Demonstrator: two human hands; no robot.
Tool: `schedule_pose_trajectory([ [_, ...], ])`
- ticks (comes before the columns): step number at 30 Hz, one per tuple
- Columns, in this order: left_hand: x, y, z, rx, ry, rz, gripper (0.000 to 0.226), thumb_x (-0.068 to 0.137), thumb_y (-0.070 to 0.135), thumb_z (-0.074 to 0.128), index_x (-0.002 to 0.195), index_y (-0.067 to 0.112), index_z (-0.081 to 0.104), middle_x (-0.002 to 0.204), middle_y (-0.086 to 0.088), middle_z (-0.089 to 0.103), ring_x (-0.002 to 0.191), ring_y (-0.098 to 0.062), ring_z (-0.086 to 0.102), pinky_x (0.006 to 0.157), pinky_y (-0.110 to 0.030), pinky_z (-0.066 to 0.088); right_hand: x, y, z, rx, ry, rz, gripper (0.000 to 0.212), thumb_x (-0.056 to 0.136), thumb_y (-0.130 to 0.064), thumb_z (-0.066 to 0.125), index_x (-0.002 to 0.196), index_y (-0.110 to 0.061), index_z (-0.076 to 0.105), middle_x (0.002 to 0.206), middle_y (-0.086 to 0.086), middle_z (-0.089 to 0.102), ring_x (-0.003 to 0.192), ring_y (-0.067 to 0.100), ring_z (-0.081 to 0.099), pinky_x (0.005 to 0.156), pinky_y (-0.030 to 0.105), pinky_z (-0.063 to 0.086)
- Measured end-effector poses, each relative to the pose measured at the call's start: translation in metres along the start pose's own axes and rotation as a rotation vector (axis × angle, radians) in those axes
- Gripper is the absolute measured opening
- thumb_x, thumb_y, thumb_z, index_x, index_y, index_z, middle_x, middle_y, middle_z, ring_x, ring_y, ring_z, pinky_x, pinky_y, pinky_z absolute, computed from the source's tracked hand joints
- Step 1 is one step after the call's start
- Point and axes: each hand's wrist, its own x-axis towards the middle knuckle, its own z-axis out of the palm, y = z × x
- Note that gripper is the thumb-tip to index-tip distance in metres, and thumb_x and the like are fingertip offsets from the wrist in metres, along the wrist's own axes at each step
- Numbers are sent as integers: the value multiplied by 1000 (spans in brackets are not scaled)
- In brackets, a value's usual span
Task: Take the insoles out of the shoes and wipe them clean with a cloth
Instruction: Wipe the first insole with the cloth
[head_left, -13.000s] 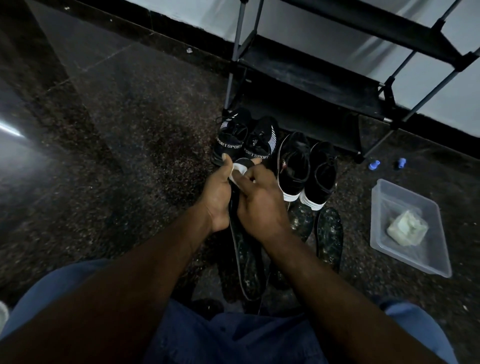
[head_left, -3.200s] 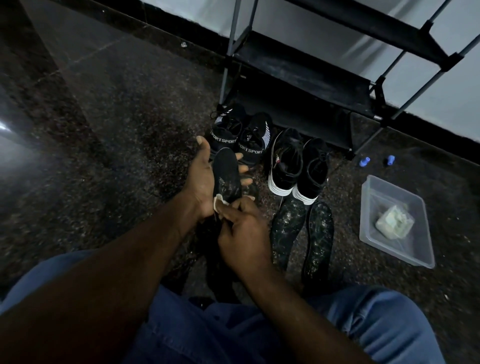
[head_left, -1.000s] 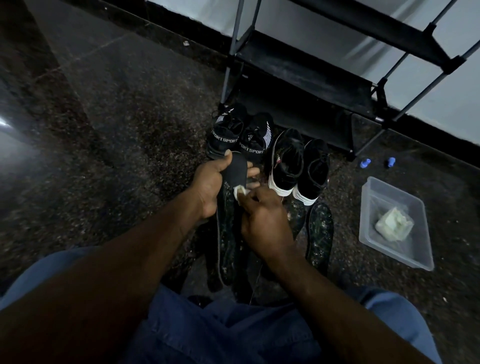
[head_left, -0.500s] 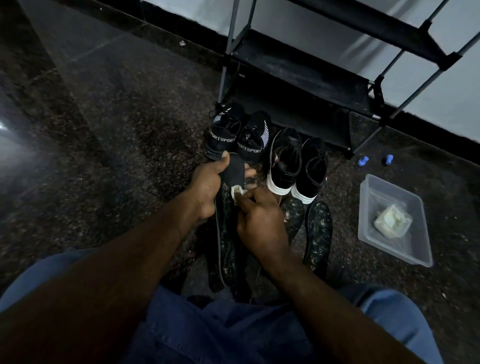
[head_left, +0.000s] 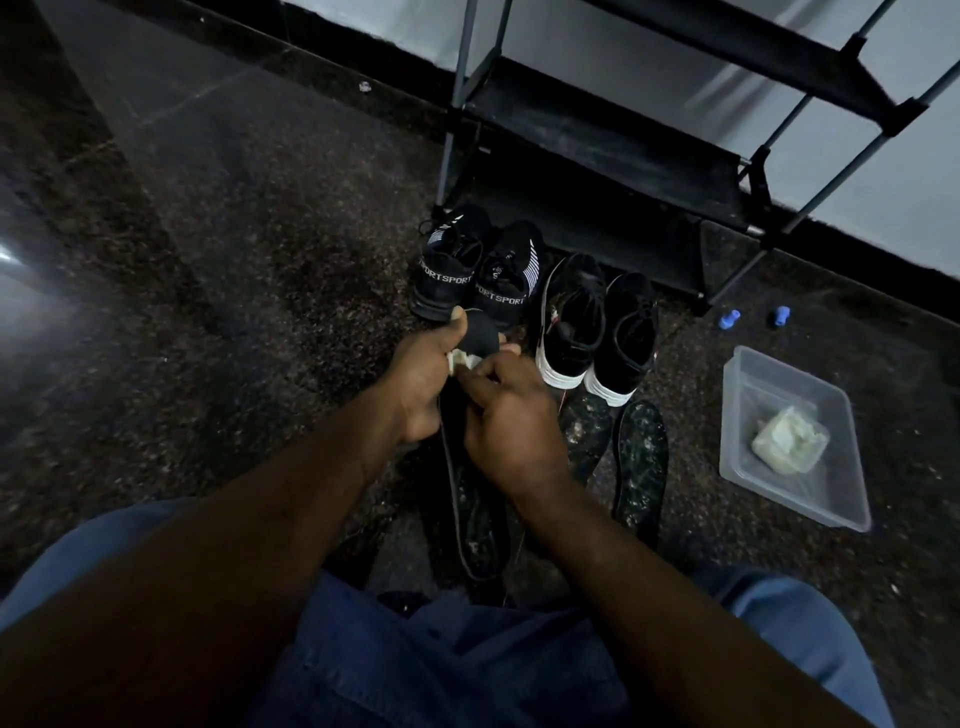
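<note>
Insole (head_left: 480, 335) by the sport shoes (head_left: 467, 275) is mid-wipe: left grip (head_left: 421, 379) holds it, right grip (head_left: 509, 415) pinches our cloth (head_left: 460, 361), next we'd wipe the rest.

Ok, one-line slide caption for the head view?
Left hand grips a black insole while right hand rubs it with a small white cloth.
</note>
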Motion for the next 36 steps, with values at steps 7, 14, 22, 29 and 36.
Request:
schedule_pose_trajectory([
  [7, 3, 2, 2, -57, 15, -2, 63, 109, 49, 36, 135, -3, 62, 132, -20, 68, 122, -33, 66, 104, -42, 53, -1, 9, -4, -53, -33, 129, 50, 93, -21, 37, 125, -12, 72, 104, 18, 61, 91, 36, 58, 78, 43, 53],
  [14, -3, 6, 1, -93, -11, 13, 62, 110, 49, 36, 134, -2, 62, 132, -18, 69, 107, -31, 72, 79, -37, 63, -4, 9, -5, -80, -28, 31, 48, 90, -17, 42, 127, -17, 72, 98, 12, 57, 88, 31, 52, 75, 42, 49],
  [22, 2, 3, -2, -74, -24, 16, 62, 111, 49, 32, 134, 0, 61, 134, -17, 68, 122, -35, 67, 91, -40, 58, -7, -4, -1, 31, -20, 64, 42, 91, -10, 48, 124, -11, 73, 92, 11, 56, 87, 30, 53, 73, 38, 49],
  [29, -3, 6, 4, -61, -28, 12, 63, 110, 51, 32, 132, 1, 64, 129, -14, 71, 115, -29, 70, 86, -39, 58, -1, 17, -6, -117, 46, 144, 52, 87, -15, 38, 125, -13, 73, 94, 12, 57, 84, 32, 52, 73, 42, 49],
  [36, -1, 5, 0, -50, -26, 12, 63, 110, 51, 33, 135, 1, 61, 130, -16, 71, 116, -32, 70, 89, -39, 58, -8, -5, -4, 1, -77, 17, 46, 91, -20, 41, 122, -10, 74, 92, 11, 55, 88, 31, 53, 73, 39, 48],
])
